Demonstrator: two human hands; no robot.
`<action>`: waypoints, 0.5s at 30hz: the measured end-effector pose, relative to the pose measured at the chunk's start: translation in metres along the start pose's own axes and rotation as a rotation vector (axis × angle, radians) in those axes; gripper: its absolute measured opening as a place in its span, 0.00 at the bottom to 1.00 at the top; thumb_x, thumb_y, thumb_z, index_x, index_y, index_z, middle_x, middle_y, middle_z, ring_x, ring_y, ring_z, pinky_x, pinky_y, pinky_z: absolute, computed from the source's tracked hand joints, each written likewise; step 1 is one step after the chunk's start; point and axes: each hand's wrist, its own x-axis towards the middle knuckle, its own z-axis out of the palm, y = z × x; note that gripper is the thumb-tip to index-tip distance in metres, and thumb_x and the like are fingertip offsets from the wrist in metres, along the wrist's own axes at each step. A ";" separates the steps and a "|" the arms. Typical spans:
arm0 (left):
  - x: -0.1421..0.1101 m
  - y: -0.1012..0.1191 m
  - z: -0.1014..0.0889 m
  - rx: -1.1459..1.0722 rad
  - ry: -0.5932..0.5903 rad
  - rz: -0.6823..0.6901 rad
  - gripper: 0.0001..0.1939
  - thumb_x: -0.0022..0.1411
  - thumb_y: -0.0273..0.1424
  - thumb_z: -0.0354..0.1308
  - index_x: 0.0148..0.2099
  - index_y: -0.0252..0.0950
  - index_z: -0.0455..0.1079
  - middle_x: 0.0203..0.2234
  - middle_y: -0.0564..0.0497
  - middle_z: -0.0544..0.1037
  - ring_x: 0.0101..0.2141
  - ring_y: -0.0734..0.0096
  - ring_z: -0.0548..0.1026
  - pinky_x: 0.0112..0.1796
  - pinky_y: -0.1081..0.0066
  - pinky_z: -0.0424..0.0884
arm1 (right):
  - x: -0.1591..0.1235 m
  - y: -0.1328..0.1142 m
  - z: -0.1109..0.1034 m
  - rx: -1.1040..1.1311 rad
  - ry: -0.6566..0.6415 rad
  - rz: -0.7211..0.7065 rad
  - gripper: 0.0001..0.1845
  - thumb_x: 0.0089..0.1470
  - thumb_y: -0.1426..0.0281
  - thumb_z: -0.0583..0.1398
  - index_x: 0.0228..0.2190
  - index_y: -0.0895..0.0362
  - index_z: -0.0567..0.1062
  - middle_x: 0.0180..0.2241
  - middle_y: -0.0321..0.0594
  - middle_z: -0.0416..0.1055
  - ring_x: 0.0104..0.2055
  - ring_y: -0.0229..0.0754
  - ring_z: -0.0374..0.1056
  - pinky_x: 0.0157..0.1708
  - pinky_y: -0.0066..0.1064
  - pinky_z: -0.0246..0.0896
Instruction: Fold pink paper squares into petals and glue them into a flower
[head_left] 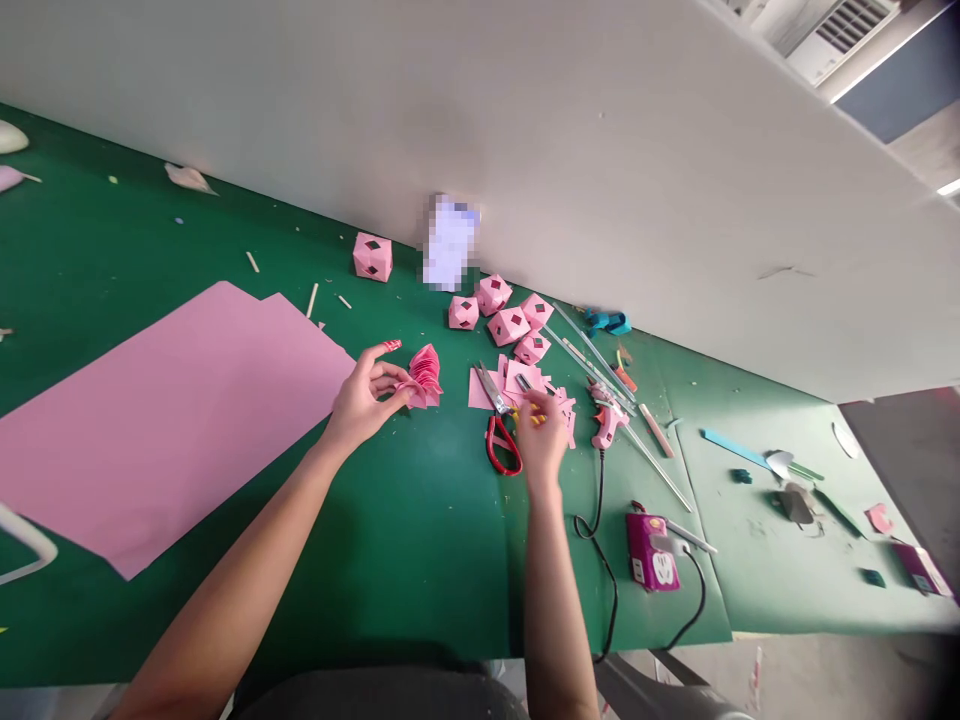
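My left hand pinches the near edge of a pleated pink paper piece, which stands in folds on the green table. To the right, my right hand is closed over a pile of pink paper strips. Something yellow shows at its fingers, but most of it is hidden, so I cannot make out what it is. Red-handled scissors lie just left of that hand, blades partly open and pointing away. Beyond the strips sit several folded pink paper shapes with diamond-shaped holes.
A large pink paper sheet covers the table's left side. A phone-like blurred screen leans against the grey wall. On the right are a pink glue gun, clear glue sticks, and a purple power strip with cords.
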 end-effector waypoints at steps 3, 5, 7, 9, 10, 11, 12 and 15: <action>-0.004 0.005 0.005 0.016 -0.038 0.022 0.35 0.60 0.40 0.71 0.66 0.40 0.64 0.42 0.46 0.85 0.41 0.59 0.87 0.44 0.59 0.85 | 0.035 0.038 -0.042 -0.142 0.188 0.188 0.21 0.58 0.65 0.60 0.50 0.63 0.77 0.56 0.67 0.75 0.61 0.65 0.67 0.58 0.55 0.63; -0.007 0.006 0.010 0.033 -0.070 0.033 0.31 0.60 0.40 0.71 0.62 0.39 0.67 0.43 0.44 0.86 0.46 0.55 0.87 0.52 0.53 0.83 | 0.047 0.058 -0.059 -0.190 0.256 0.297 0.24 0.53 0.64 0.64 0.48 0.67 0.77 0.57 0.77 0.69 0.64 0.73 0.62 0.59 0.61 0.59; -0.009 0.005 0.015 0.047 -0.100 0.027 0.27 0.60 0.41 0.71 0.57 0.39 0.70 0.43 0.42 0.87 0.49 0.51 0.86 0.56 0.49 0.81 | 0.051 0.073 -0.065 -0.188 0.264 0.368 0.23 0.51 0.63 0.66 0.45 0.66 0.77 0.55 0.76 0.70 0.61 0.74 0.65 0.58 0.60 0.61; -0.011 0.004 0.023 0.043 -0.116 0.013 0.25 0.59 0.42 0.72 0.53 0.39 0.70 0.43 0.41 0.87 0.49 0.49 0.86 0.57 0.46 0.80 | 0.052 0.081 -0.064 -0.151 0.256 0.398 0.18 0.52 0.64 0.64 0.42 0.62 0.77 0.52 0.70 0.72 0.58 0.70 0.69 0.57 0.56 0.63; -0.012 0.004 0.029 0.031 -0.121 0.009 0.25 0.58 0.42 0.72 0.52 0.39 0.70 0.43 0.41 0.88 0.49 0.48 0.86 0.57 0.46 0.80 | 0.052 0.084 -0.063 -0.124 0.255 0.404 0.16 0.54 0.65 0.63 0.42 0.61 0.76 0.51 0.67 0.73 0.57 0.67 0.70 0.57 0.53 0.64; -0.013 0.004 0.035 0.015 -0.127 0.009 0.24 0.58 0.42 0.72 0.52 0.39 0.70 0.43 0.41 0.87 0.49 0.48 0.87 0.56 0.46 0.80 | 0.052 0.086 -0.061 -0.090 0.252 0.411 0.14 0.55 0.65 0.62 0.42 0.59 0.75 0.49 0.64 0.75 0.56 0.65 0.71 0.56 0.51 0.65; -0.015 0.004 0.042 0.000 -0.136 0.012 0.24 0.58 0.42 0.72 0.51 0.39 0.70 0.43 0.41 0.87 0.48 0.49 0.87 0.56 0.47 0.81 | 0.051 0.087 -0.060 -0.050 0.249 0.417 0.14 0.55 0.65 0.61 0.42 0.58 0.74 0.46 0.61 0.76 0.54 0.63 0.72 0.55 0.49 0.66; -0.019 0.007 0.067 -0.013 -0.176 0.015 0.24 0.58 0.42 0.71 0.52 0.38 0.71 0.42 0.41 0.87 0.47 0.50 0.87 0.54 0.49 0.82 | 0.046 0.086 -0.056 0.110 0.212 0.423 0.16 0.57 0.63 0.60 0.45 0.56 0.72 0.37 0.48 0.77 0.42 0.55 0.75 0.44 0.43 0.70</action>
